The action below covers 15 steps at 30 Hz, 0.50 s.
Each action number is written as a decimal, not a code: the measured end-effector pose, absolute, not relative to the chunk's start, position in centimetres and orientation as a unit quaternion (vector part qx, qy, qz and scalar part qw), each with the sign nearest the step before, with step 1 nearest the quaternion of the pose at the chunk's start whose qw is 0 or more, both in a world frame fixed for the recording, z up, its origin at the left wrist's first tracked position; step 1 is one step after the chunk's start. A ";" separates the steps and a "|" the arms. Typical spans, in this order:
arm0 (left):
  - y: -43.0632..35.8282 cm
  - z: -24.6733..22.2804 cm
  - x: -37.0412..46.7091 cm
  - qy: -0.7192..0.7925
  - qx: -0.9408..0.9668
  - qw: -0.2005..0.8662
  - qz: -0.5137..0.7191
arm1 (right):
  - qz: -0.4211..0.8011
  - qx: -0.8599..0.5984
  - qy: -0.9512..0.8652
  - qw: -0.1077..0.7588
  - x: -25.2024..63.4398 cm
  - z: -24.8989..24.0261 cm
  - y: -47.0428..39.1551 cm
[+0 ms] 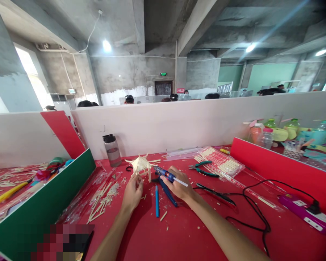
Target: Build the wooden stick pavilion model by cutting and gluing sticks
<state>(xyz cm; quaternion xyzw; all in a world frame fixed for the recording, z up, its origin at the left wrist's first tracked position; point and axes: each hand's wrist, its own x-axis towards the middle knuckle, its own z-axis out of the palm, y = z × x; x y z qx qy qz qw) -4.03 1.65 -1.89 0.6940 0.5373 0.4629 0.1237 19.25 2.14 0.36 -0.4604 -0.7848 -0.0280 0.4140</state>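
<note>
A small pavilion model (141,165) of pale wooden sticks stands on the red table, its roof corners turned up. My left hand (133,190) is closed at its lower left side, fingers pinched on the model's base area. My right hand (178,183) grips a blue glue gun (165,174), with a clear glue stick (181,181) poking out of its back. The gun's nozzle points left, close to the model's right side; whether it touches, I cannot tell. Under my right hand lie blue-handled pliers (168,193), and a blue pen-like tool (157,203) is beside them.
Loose sticks (100,206) and offcuts lie left. Green-handled pliers (206,169), a bagged stick bundle (222,161) and black scissors (216,193) are right. A black cord (256,206) runs near a purple power strip (304,212). A water bottle (112,150) stands by the white partition (163,127).
</note>
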 end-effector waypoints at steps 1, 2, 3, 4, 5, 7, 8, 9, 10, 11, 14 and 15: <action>1.6 -1.8 -4.0 0.537 0.694 0.123 0.463 | -0.031 -0.462 -0.785 0.412 19.2 0.4 2.2; 1.6 -1.8 -4.0 0.537 0.694 0.122 0.464 | -0.034 -0.463 -0.785 0.410 19.2 0.4 2.2; 1.6 -1.8 -4.0 0.538 0.694 0.121 0.463 | -0.036 -0.465 -0.785 0.409 19.2 0.4 2.2; 1.6 -1.8 -4.0 0.539 0.693 0.119 0.463 | -0.036 -0.466 -0.784 0.408 19.2 0.4 2.2; 1.6 -1.8 -4.0 0.539 0.693 0.117 0.464 | -0.036 -0.467 -0.783 0.409 19.2 0.4 2.2; 1.7 -1.8 -4.0 0.539 0.693 0.115 0.465 | -0.036 -0.467 -0.782 0.411 19.2 0.4 2.1; 1.7 -1.8 -4.0 0.539 0.693 0.115 0.466 | -0.037 -0.468 -0.782 0.411 19.2 0.4 2.1; 1.7 -1.8 -4.0 0.538 0.692 0.115 0.467 | -0.038 -0.468 -0.782 0.411 19.2 0.4 2.1; 1.7 -1.8 -4.0 0.538 0.692 0.116 0.467 | -0.039 -0.468 -0.782 0.410 19.2 0.4 2.1; 1.6 -1.8 -4.0 0.537 0.692 0.117 0.467 | -0.041 -0.469 -0.782 0.409 19.2 0.3 2.0; 1.6 -1.8 -4.0 0.537 0.691 0.122 0.468 | -0.040 -0.470 -0.782 0.406 19.2 0.4 2.0; 1.6 -1.8 -4.0 0.538 0.690 0.125 0.468 | -0.038 -0.471 -0.783 0.406 19.2 0.4 2.0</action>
